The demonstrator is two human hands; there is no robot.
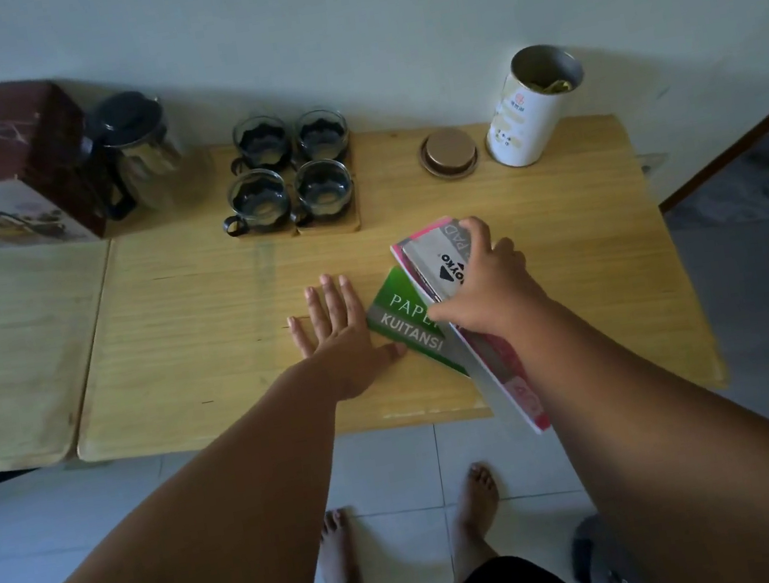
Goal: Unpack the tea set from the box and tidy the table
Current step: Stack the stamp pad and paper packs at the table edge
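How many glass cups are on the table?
4, in a square near the wall: back left, back right, front left, front right. None seem hidden.

Single head cam, looks fwd and steeply down, close above wooden table [206, 313], floor below

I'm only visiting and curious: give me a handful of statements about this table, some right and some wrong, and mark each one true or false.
1. Four glass cups stand in a two-by-two group on the table. True.
2. The white canister has its lid on. False: it is open, and the round lid lies beside it.
3. The right hand grips a stack of pads. True.
4. The left hand holds a cup. False: it lies flat on the table, thumb at the green receipt book.
5. The glass teapot stands next to the box. True.
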